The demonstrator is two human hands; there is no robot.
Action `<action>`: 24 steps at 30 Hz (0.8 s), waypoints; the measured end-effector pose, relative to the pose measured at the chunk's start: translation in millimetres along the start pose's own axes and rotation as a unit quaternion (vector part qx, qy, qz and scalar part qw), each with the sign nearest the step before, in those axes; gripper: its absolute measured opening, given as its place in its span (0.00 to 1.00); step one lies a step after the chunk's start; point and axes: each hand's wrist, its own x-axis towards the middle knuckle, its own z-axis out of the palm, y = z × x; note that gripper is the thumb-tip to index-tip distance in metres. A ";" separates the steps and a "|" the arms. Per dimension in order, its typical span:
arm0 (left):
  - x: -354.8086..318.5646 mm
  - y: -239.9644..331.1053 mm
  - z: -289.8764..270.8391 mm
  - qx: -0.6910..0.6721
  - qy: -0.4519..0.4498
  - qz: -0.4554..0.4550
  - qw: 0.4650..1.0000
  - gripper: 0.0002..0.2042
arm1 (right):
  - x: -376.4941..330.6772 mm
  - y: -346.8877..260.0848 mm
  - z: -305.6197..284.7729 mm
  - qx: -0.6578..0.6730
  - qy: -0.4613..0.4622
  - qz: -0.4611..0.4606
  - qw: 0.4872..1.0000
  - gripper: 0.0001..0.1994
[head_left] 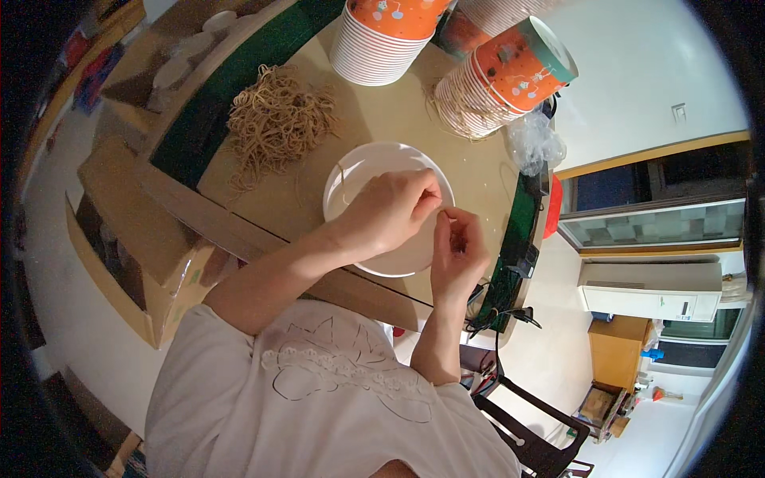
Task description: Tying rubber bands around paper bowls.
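Over a round white bowl-like container (pixel 374 162), my left hand (pixel 390 209) and my right hand (pixel 460 248) are close together, fingertips almost meeting. Both hands are closed in a pinch. Whatever lies between the fingers is too small to make out. A thin tan strand (pixel 343 185) shows against the container's inner wall, left of my left hand. Beyond the container, to the left, a tangled heap of thin tan strands (pixel 280 119) lies on the table. At the far right, similar strands wrap a tilted stack of orange-and-white paper cups (pixel 510 72).
Another stack of paper cups (pixel 381 48) stands at the table's far side. A clear plastic bag (pixel 535 143) and black cables (pixel 502 315) lie along the right edge. An open cardboard box (pixel 163 279) is left of the table (pixel 239 211). A dark chair (pixel 534 422) stands lower right.
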 end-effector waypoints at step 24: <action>1.1 1.3 0.4 0.148 0.031 0.157 0.976 0.04 | -2.7 9.5 3.5 0.036 0.017 0.012 0.999 0.02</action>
